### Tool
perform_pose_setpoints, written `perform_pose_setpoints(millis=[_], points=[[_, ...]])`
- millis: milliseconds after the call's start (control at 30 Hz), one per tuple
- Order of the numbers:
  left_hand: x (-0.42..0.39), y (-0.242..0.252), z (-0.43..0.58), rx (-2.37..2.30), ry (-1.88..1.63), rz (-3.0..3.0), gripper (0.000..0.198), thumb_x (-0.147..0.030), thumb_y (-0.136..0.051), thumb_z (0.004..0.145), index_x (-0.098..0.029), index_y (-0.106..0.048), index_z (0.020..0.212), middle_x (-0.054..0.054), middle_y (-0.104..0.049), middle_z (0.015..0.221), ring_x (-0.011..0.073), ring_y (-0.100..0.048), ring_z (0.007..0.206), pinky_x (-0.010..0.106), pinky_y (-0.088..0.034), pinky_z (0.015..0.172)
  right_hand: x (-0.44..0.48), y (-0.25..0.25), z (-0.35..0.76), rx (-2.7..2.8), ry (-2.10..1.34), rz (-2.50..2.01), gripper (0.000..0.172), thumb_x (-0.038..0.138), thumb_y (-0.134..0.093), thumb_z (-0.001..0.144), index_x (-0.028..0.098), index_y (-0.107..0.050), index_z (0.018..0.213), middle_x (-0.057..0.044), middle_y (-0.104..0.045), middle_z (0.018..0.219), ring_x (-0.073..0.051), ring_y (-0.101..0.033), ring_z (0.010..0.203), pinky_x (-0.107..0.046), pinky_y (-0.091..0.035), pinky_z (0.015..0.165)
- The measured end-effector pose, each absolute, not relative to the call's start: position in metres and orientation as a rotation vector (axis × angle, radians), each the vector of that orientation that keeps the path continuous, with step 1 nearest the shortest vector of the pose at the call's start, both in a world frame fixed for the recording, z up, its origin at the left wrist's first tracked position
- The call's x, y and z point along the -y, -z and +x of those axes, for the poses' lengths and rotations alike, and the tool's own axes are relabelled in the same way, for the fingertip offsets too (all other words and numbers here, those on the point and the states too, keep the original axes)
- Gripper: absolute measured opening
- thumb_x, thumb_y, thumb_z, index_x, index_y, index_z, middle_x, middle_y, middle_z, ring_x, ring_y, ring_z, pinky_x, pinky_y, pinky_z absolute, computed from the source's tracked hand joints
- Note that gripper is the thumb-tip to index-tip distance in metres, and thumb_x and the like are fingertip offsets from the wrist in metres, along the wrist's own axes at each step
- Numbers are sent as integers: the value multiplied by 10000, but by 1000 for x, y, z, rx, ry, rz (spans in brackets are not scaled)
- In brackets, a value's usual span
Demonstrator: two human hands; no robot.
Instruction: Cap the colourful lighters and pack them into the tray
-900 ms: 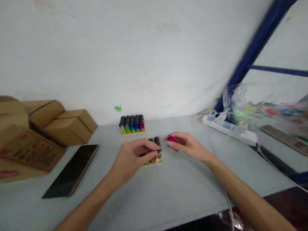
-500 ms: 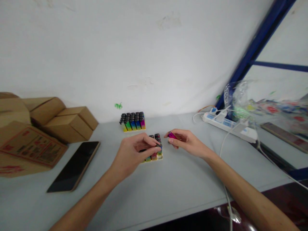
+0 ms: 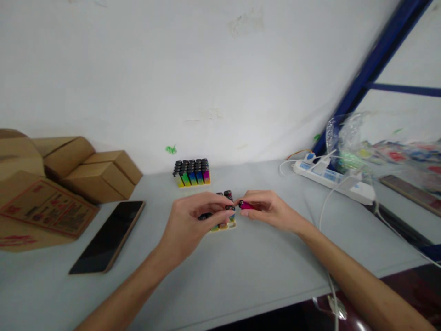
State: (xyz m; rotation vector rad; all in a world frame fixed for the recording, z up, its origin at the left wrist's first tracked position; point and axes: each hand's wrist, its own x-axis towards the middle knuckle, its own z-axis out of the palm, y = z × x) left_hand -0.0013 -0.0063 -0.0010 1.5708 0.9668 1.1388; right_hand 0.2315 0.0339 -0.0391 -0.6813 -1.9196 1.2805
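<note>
My right hand [image 3: 270, 210] grips a magenta lighter [image 3: 247, 206] tilted sideways, its dark top pointing toward my left hand. My left hand [image 3: 196, 216] reaches over a pale tray [image 3: 231, 225] of lighters, thumb and forefinger closed at the black top of a lighter [image 3: 230, 209] at the tray's right side. An unfilled slot shows at the tray's near right corner. Much of this tray is hidden behind my left hand. Farther back stands a full block of upright lighters [image 3: 192, 174] with black tops and yellow, green, blue and magenta bodies.
A black phone [image 3: 108, 237] and cardboard boxes [image 3: 99, 177] lie on the left. On the right are a white power strip [image 3: 334, 180] with cables, a clear plastic bag [image 3: 347, 133] and a second phone [image 3: 411, 193]. A white wall borders the grey table [image 3: 227, 276] behind.
My right hand has brought the magenta lighter left and lower, close to my left fingertips, and turned it more level. My left hand stays over the tray. The view has shifted slightly.
</note>
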Motion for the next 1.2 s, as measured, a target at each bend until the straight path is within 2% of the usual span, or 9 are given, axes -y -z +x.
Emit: perform_pose_setpoints(millis=[267, 633, 900, 1100, 1200], points=[[6, -1, 0, -959, -1159, 1582, 149, -233, -832, 810, -171, -733, 902, 25, -764, 731, 176, -749, 662, 264, -615, 655, -32, 39, 230, 1896, -1309, -694, 274, 301, -741, 935, 150, -782, 1160, -60, -727, 995, -142, -636, 861, -244, -497, 766], [10, -2, 3, -945, -1177, 1544, 178, -213, -866, 759, -162, -750, 884, 36, -776, 752, 174, -759, 689, 260, -631, 683, -32, 39, 231, 1926, -1261, -698, 254, 300, -729, 941, 156, -786, 1143, -55, -737, 991, -134, -627, 834, -242, -496, 766], [10, -2, 5, -1002, -1156, 1470, 236, -323, -879, 743, -165, -729, 835, 20, -759, 685, 161, -724, 592, 258, -627, 579, -34, 40, 231, 1957, -1224, -757, 283, 366, -717, 946, 160, -784, 1129, -56, -729, 976, -149, -611, 822, -254, -477, 729], [11, -7, 2, -982, -1169, 1503, 190, -356, -778, 870, -173, -727, 865, 16, -752, 652, 150, -719, 604, 251, -611, 617, -36, 42, 230, 1963, -1189, -783, 300, 395, -721, 943, 156, -781, 1114, -38, -696, 915, -135, -569, 774, -244, -444, 688], [7, -4, 0, -937, -1163, 1514, 198, -362, -778, 873, -170, -730, 887, 29, -765, 670, 170, -735, 607, 272, -622, 613, -37, 43, 230, 1945, -1199, -763, 310, 397, -723, 942, 155, -782, 1125, -37, -693, 918, -134, -572, 776, -244, -446, 695]])
